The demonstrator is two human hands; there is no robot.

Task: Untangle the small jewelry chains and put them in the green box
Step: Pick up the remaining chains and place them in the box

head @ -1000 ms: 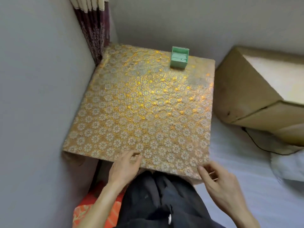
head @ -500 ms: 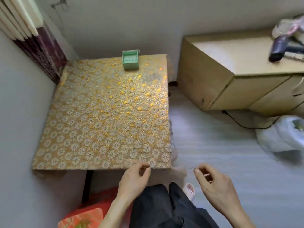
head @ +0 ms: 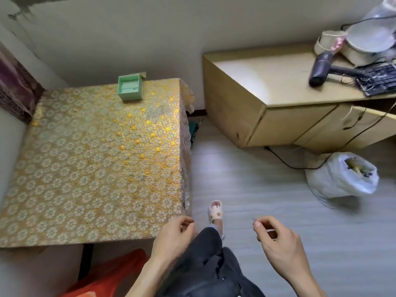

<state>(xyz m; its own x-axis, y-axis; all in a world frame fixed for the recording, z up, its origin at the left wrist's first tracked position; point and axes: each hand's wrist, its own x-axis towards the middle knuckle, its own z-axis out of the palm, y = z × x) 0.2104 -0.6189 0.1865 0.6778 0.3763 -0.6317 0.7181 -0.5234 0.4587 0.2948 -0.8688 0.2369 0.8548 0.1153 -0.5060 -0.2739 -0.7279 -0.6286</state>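
The right hand [head: 276,243] pinches the end of a thin chain [head: 254,220] between thumb and forefinger, over the bare floor [head: 257,189]. Only the small clasp at the fingertips shows, as the rest is too fine to trace. The left hand [head: 174,234] is curled with thumb and forefinger tips together just off the near right corner of the desk [head: 96,168]; whether it grips any chain cannot be told.

The green box [head: 130,88] stands open well ahead of the left hand, at the desk's far edge near the wall. The desk's right edge runs forward from the left hand, its gold flowered cloth hanging over the side. Ahead of the right hand the floor lies open up to a wooden cabinet [head: 278,125] and a white bag [head: 334,181], with a black cable [head: 285,161] between them. A slipper [head: 215,211] sits between the hands. A green item [head: 194,132] lies by the desk's far right side (its lettering is too blurred to read).
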